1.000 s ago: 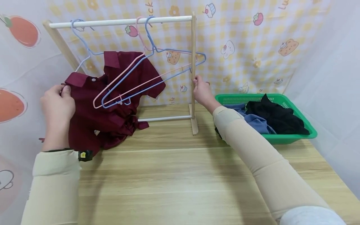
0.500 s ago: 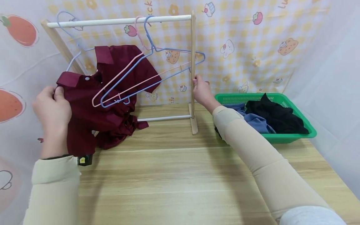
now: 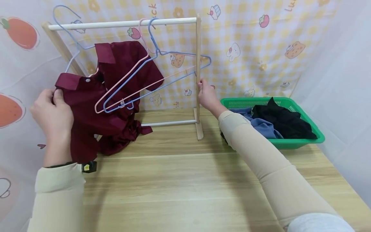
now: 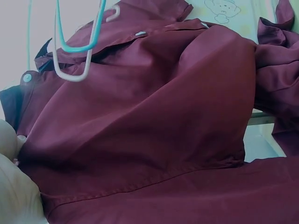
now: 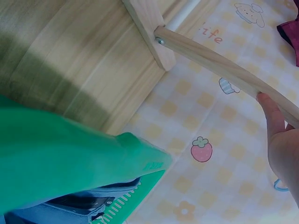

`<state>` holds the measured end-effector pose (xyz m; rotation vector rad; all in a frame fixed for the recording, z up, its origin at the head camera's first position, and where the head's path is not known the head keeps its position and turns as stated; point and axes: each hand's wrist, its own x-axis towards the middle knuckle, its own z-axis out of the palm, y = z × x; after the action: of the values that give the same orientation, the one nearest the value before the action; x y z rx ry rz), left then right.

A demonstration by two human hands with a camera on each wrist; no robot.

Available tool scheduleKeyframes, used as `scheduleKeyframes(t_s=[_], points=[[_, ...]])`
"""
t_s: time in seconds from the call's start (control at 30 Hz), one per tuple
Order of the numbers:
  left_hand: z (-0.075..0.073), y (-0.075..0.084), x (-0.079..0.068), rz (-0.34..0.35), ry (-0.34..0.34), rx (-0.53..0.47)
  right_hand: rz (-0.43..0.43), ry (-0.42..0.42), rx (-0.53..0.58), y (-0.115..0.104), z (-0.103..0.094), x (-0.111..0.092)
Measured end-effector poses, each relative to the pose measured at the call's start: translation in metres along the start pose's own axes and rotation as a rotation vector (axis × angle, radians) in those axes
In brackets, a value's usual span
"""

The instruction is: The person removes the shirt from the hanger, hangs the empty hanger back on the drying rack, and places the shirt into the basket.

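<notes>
My left hand (image 3: 53,112) pinches a dark red short-sleeved shirt (image 3: 87,106) at its shoulder, thumb in front. Out of the shirt's collar rises a blue hanger (image 3: 76,42), its hook above the rack's white rail (image 3: 116,23) near the left end. Most of this hanger is hidden inside the cloth. In the left wrist view the shirt (image 4: 163,102) fills most of the picture, with buttons along its front edge. Over at the right, my right hand (image 3: 207,95) holds the wooden upright post (image 3: 198,51) of the clothes rack, below its middle.
A pink hanger (image 3: 142,32) and another blue hanger (image 3: 155,40) hang bare on the rail, overlapping the shirt in the head view. A green basket (image 3: 320,137) with black cloth (image 3: 284,117) and blue cloth (image 3: 265,127) stands on the wooden table (image 3: 174,187) right of the rack.
My left hand has moved left with the shirt. The hanger's hook has risen from the rail to above it, swinging left. My right hand has stayed on the post.
</notes>
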<state>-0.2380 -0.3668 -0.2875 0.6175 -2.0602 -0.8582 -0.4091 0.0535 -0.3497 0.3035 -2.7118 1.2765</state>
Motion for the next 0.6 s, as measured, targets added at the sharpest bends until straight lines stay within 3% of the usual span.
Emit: scheduleKeyframes(t_s=[0.1,0.3,0.6], points=[[0.002,-0.005,-0.007,-0.005,-0.011,-0.021,-0.002,0.008,-0.008,0.0,-0.002,0.0],[0.009,-0.033,-0.029,-0.044,-0.025,-0.032,0.016,0.008,-0.023,0.003,0.002,0.0],[0.006,-0.068,-0.056,-0.141,-0.112,-0.027,-0.02,0.031,-0.02,0.004,0.001,0.001]])
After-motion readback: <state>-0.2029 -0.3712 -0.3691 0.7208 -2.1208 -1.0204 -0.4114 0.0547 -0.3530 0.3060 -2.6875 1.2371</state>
